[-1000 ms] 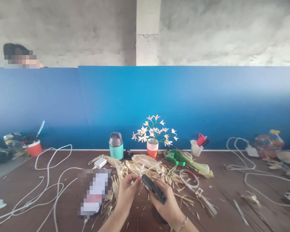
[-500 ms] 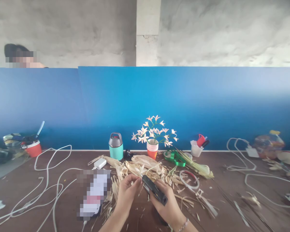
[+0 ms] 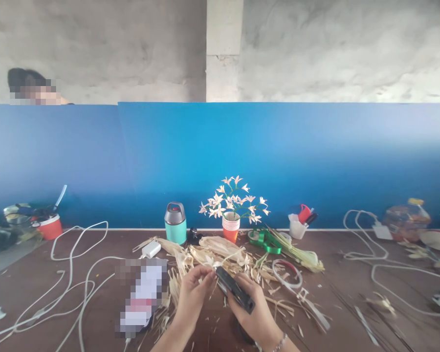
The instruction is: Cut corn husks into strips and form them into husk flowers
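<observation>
brown table (image 3: 108, 313); right hand (image 3: 254, 304) holds black tool (image 3: 237, 291)

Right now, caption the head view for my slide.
Right hand gripping a dark tool, left hand pinched beside its tip, pale flowers in cups behind.

Husks (image 3: 222, 247) block straight ahead, while free passage lies left of the flask (image 3: 176, 231).

- no words or numbers i can read from here.
- the phone (image 3: 141, 298): its screen is blurred into blocks, nothing legible.
- the orange cups (image 3: 230, 234): a small yellowish mark on the front, too small to make out.
</observation>
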`<action>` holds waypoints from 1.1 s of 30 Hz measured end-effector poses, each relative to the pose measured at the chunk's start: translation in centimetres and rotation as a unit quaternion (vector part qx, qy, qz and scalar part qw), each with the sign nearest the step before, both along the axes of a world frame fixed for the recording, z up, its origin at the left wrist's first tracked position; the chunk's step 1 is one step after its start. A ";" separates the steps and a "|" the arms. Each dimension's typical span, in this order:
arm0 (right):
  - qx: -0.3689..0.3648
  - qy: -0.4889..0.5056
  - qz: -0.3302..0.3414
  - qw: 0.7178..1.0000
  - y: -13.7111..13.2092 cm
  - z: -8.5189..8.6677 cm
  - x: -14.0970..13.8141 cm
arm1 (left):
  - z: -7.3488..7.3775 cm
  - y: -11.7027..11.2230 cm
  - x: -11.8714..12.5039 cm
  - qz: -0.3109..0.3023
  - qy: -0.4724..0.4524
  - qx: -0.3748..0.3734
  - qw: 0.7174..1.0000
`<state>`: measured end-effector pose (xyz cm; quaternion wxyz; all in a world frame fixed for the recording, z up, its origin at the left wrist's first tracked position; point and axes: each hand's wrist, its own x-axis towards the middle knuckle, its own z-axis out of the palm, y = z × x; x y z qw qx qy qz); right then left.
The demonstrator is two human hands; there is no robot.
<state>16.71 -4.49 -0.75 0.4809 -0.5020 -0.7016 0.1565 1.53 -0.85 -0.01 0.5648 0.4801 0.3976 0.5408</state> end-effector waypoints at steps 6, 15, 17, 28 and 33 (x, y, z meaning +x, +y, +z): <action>-0.006 -0.013 0.015 1.000 -0.1 0.2 0.0 | 0.4 -0.1 0.0 -0.007 -0.002 0.000 1.000; -0.014 -0.025 0.012 1.000 -0.1 0.0 0.0 | 0.5 -0.1 0.1 0.002 -0.008 -0.021 1.000; -0.008 -0.025 0.011 1.000 -0.1 -0.1 0.1 | 0.5 -0.2 0.1 0.007 -0.006 -0.027 1.000; -0.012 -0.032 0.017 0.999 -0.1 0.0 0.0 | 0.3 -0.1 0.1 -0.001 -0.014 -0.021 1.000; -0.012 -0.025 0.020 0.999 0.0 0.0 0.0 | 0.4 -0.1 0.1 0.007 -0.005 -0.012 1.000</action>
